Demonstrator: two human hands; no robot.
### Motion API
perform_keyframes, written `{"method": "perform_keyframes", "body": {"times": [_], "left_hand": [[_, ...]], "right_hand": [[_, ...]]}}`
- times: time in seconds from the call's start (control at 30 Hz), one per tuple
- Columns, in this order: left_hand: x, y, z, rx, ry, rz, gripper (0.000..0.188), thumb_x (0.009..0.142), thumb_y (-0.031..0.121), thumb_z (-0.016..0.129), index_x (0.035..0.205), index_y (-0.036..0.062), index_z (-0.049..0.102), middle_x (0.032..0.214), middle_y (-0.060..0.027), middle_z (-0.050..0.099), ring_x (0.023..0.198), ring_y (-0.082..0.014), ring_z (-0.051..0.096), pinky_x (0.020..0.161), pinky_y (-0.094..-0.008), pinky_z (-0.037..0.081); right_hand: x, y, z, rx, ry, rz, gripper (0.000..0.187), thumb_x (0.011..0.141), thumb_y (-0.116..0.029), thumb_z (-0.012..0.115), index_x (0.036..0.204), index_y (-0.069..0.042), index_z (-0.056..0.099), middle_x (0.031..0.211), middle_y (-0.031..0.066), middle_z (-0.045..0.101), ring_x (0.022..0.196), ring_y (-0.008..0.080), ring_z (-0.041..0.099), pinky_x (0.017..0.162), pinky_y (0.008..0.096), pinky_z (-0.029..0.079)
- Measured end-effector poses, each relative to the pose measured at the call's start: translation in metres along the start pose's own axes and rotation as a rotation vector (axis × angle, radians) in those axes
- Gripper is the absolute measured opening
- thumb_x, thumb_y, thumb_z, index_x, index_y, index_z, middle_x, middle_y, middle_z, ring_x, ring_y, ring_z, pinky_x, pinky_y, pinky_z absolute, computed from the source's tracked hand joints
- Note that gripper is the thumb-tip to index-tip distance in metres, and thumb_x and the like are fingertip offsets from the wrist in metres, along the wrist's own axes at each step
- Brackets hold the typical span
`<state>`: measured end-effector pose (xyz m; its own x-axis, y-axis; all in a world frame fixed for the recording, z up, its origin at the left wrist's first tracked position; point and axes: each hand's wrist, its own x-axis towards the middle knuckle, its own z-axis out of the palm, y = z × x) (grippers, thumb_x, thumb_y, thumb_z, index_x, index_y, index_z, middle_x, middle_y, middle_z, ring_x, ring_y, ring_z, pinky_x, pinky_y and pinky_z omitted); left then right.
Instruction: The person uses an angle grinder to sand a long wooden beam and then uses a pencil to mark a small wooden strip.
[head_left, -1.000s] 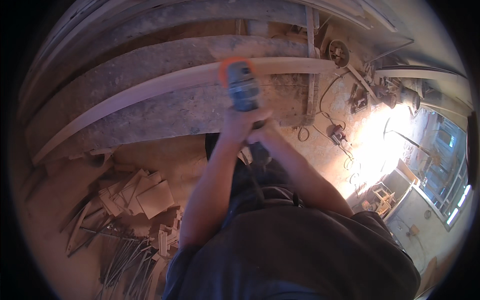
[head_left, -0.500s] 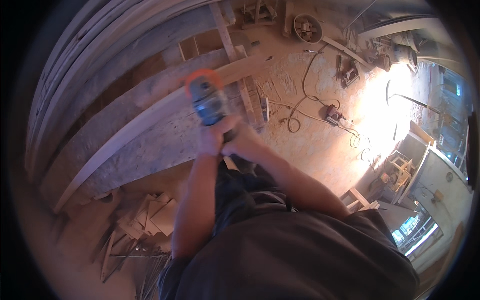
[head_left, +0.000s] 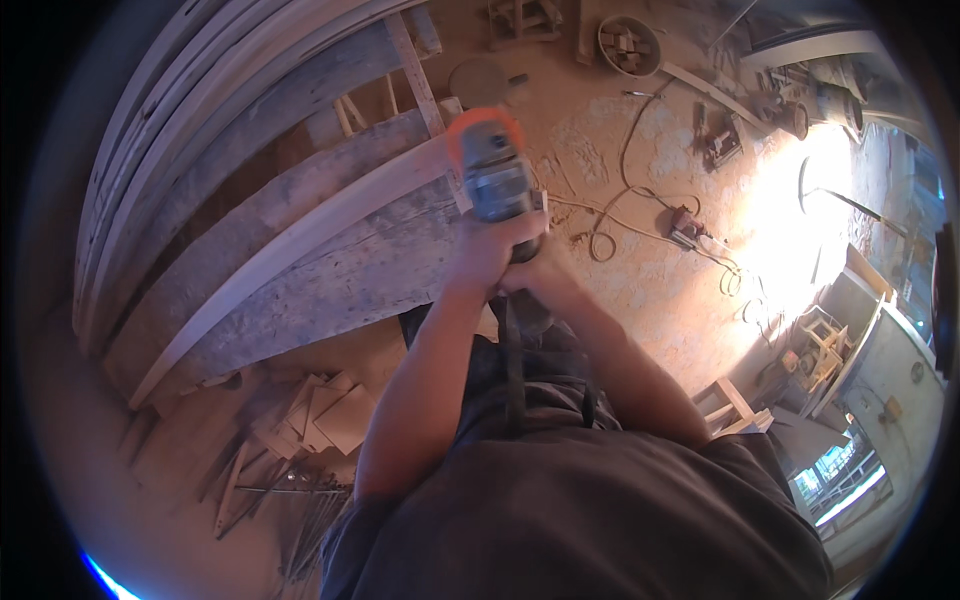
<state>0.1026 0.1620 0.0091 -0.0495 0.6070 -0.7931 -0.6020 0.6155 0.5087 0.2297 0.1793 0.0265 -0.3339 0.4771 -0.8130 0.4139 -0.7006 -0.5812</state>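
Note:
An angle grinder with a grey-blue body and an orange disc is held in both my hands, pointing away from me. My left hand wraps round the body. My right hand is closed round the rear end, close behind the left. Under the disc runs a long, pale wooden plank, lying across a grey worn board. The disc is over the plank's right part and hides it there; whether they touch I cannot tell.
Long stacked planks curve along the far left. Wood offcuts lie at the lower left. On the floor to the right are a cable, a reddish power tool and a bucket of wood blocks. A wooden-framed stand is further right.
The grinder and both hands have moved right along the plank, toward its right end. The whole view has shifted slightly too. My grip looks the same.

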Motion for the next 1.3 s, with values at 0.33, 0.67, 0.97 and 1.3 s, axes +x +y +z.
{"method": "perform_keyframes", "body": {"times": [0.33,0.67,0.97,1.3], "left_hand": [[0.001,-0.018,-0.013,0.024,0.033,0.044,0.042,0.071,0.018,0.086,0.107,0.0018,0.071,0.100,-0.0108,0.072,0.084,-0.0207,0.070,0.077,-0.0389,0.058],[-0.003,-0.004,-0.008,-0.051,0.019,0.028,0.036,0.070,0.021,0.088,0.095,0.0021,0.072,0.091,-0.0071,0.072,0.075,-0.0163,0.067,0.071,-0.0349,0.055],[-0.054,0.005,-0.141,-0.192,0.099,0.077,0.029,0.074,0.012,0.085,0.096,-0.0003,0.071,0.091,-0.0084,0.071,0.077,-0.0189,0.068,0.071,-0.0354,0.055],[-0.129,0.001,-0.372,-0.551,0.158,0.161,0.028,0.081,0.021,0.077,0.100,0.0013,0.070,0.089,-0.0085,0.069,0.081,-0.0199,0.067,0.076,-0.0353,0.054]], "right_hand": [[0.005,0.023,0.006,0.051,-0.004,-0.105,0.033,0.060,-0.013,0.080,0.087,0.004,0.069,0.079,0.0091,0.071,0.072,0.0156,0.068,0.066,0.0311,0.054],[0.000,0.006,0.011,0.079,0.005,-0.041,0.027,0.060,-0.007,0.077,0.083,0.004,0.068,0.077,0.0068,0.069,0.071,0.0156,0.068,0.064,0.0304,0.054],[0.004,-0.001,0.142,-0.246,-0.081,-0.002,0.031,0.057,-0.003,0.076,0.086,0.003,0.069,0.082,0.0087,0.071,0.074,0.0191,0.071,0.070,0.0330,0.057],[0.031,0.009,0.375,-0.554,-0.360,-0.050,0.063,0.056,-0.020,0.084,0.111,0.003,0.064,0.094,0.0133,0.072,0.089,0.0237,0.071,0.077,0.0339,0.058]]}}
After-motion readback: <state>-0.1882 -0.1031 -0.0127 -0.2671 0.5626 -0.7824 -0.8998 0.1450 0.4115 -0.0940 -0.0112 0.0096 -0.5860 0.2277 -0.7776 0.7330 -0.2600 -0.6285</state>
